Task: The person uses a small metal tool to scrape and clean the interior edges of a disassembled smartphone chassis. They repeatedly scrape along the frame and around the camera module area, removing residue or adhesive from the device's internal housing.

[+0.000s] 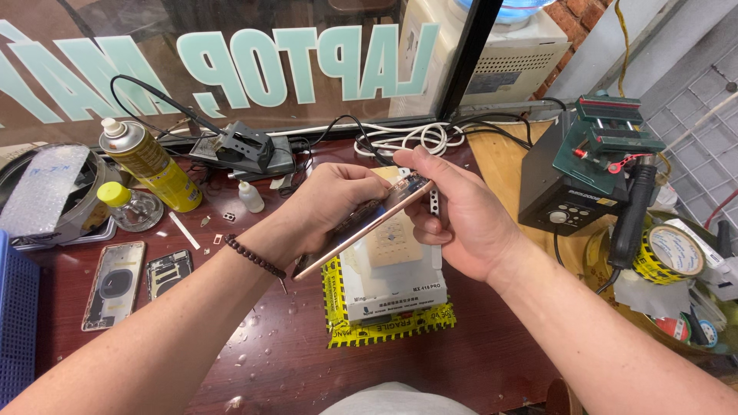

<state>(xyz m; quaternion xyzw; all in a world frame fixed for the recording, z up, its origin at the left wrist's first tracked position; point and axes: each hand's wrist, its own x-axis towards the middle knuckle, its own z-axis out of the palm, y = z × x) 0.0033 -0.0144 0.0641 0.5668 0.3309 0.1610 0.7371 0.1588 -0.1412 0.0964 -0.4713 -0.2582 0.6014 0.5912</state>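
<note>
Both hands hold a thin gold-edged phone body (361,229) edge-on above the desk. My left hand (330,204) grips it from the left side and wears a dark bead bracelet at the wrist. My right hand (453,215) pinches its upper end with thumb and fingers. Under the hands sits a white block-shaped device (396,288) with a tan pad on top, edged with yellow-and-black tape.
An opened phone back housing (114,284) and a small phone part (167,271) lie at left. A yellow spray can (150,164), small bottles, a dark green soldering station (584,169), a tape roll (669,253) and white cables (407,140) ring the red-brown desk (284,346).
</note>
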